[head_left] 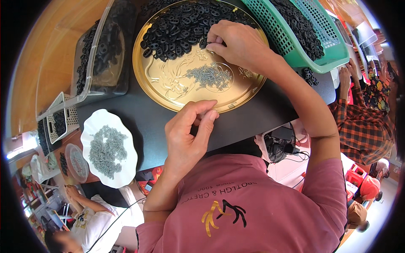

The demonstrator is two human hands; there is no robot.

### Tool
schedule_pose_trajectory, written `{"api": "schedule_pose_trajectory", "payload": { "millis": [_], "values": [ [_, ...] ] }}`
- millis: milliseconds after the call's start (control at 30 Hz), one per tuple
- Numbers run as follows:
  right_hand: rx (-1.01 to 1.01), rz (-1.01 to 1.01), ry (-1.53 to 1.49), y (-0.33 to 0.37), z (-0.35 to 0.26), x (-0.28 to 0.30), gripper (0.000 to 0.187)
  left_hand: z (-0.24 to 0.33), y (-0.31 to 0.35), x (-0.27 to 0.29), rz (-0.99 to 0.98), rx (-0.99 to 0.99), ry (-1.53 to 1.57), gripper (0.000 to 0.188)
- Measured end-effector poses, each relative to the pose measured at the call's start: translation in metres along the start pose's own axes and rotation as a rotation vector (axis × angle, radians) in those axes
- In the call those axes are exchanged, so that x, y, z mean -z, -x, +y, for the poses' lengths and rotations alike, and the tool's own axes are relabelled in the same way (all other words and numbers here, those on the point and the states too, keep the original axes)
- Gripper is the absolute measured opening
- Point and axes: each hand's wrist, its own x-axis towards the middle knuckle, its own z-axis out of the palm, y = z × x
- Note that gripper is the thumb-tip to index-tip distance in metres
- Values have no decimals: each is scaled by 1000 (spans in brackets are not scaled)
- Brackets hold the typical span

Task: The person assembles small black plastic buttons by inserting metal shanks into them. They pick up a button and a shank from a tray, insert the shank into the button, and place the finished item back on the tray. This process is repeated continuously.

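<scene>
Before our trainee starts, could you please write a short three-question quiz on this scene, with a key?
1. Multiple choice: where is the green perforated plastic basket relative to the round gold metal tray? (a) left (b) right (c) underneath
2. True or false: the right hand is over the tray, at the edge of the small black oval pieces.
3. Fill in: thin silver metal pieces lie on the tray and, to the left of the left hand, in a ____.

Key: 1. b; 2. true; 3. white scalloped oval dish.
</scene>
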Motion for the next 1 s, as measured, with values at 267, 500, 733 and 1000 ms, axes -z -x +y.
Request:
{"api": "schedule_pose_trajectory", "payload": {
  "millis": [267, 500, 733, 1000],
  "values": [
    [-346, -211, -817, 25, -32, 32, 25, 1, 2, 1, 97, 31, 171, 19],
    [-469, -302, -1058, 55, -66, 38, 24, 3, 0, 1, 149, -11, 257, 21],
    [-338, -121, -1095, 88, -88, 17, 11, -3, 13, 8, 84, 21, 349, 17],
    [7, -39, -621, 109, -89, 16, 11, -5, 24, 14, -30, 135, 379, 12]
  ]
}}
